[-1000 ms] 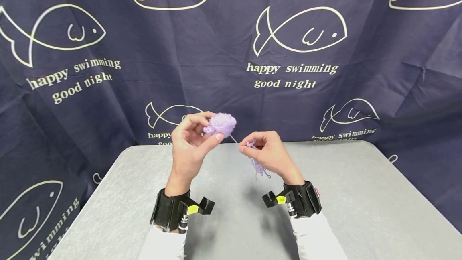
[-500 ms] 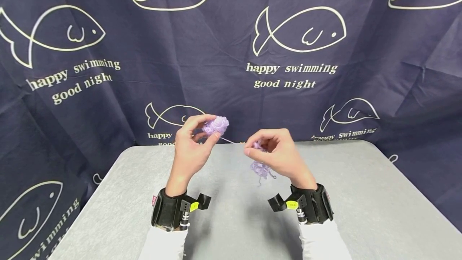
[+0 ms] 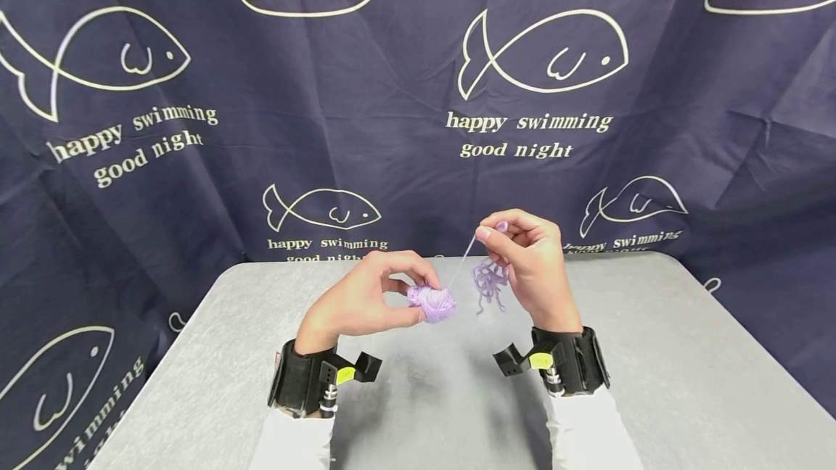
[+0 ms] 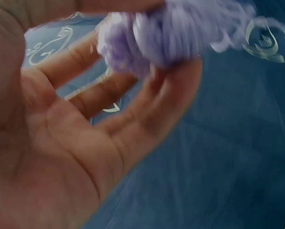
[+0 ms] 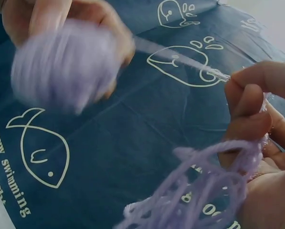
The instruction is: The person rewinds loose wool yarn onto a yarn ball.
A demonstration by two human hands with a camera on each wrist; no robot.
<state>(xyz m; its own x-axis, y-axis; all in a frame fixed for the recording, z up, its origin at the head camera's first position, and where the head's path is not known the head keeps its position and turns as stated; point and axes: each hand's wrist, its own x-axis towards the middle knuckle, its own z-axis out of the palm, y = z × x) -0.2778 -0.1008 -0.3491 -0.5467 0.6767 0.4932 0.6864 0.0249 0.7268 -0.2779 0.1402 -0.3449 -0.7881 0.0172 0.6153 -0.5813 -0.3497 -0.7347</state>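
Observation:
A small lilac yarn ball [image 3: 432, 302] is pinched between the thumb and fingers of my left hand [image 3: 366, 299], low over the grey table [image 3: 686, 368]. The left wrist view shows the ball [image 4: 166, 33] blurred at my fingertips. A taut strand [image 3: 461, 265] runs up from the ball to my right hand [image 3: 529, 260], which pinches it between thumb and forefinger. A loose tangle of the same yarn [image 3: 490, 283] hangs from my right palm. In the right wrist view the tangle [image 5: 199, 195] dangles below my fingers, with the ball [image 5: 66, 67] blurred at upper left.
A dark blue cloth printed with white fish and "happy swimming good night" [image 3: 529, 133] hangs behind and around the table. Black wrist mounts sit on both forearms [image 3: 313, 379] [image 3: 562, 368]. The table's far edge runs just behind my hands.
My left hand dropped with the ball from chest height to just above the table and moved right. My right hand rose and drew the strand up, its tangle lifting with it.

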